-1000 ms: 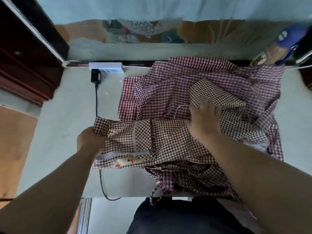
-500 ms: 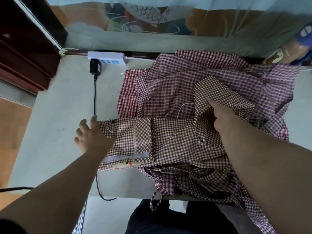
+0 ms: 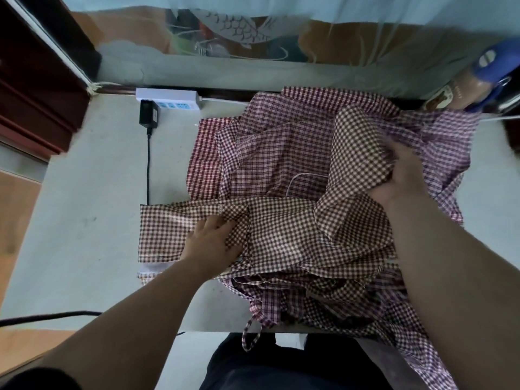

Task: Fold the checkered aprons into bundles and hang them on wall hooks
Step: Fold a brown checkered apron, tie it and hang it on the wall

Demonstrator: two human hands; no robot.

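A brown-and-cream checkered apron (image 3: 284, 229) lies spread across the near part of the pale table (image 3: 84, 220). My left hand (image 3: 212, 243) presses flat on its left part, fingers straight. My right hand (image 3: 399, 175) grips a raised fold of the same apron at the right, fingers curled into the cloth. Beneath and behind lies a heap of red and purple checkered aprons (image 3: 270, 147). One apron strap loop (image 3: 251, 333) dangles over the table's front edge.
A white power strip (image 3: 168, 98) with a black adapter (image 3: 148, 116) and its cable (image 3: 148, 170) sits at the back left. A blue-capped bottle (image 3: 489, 71) stands at the far right. A dark wooden frame (image 3: 36, 80) borders the left.
My left hand moved right from the apron's left edge onto the cloth, which now lies flat. My right hand shifted right and up, lifting a fold.
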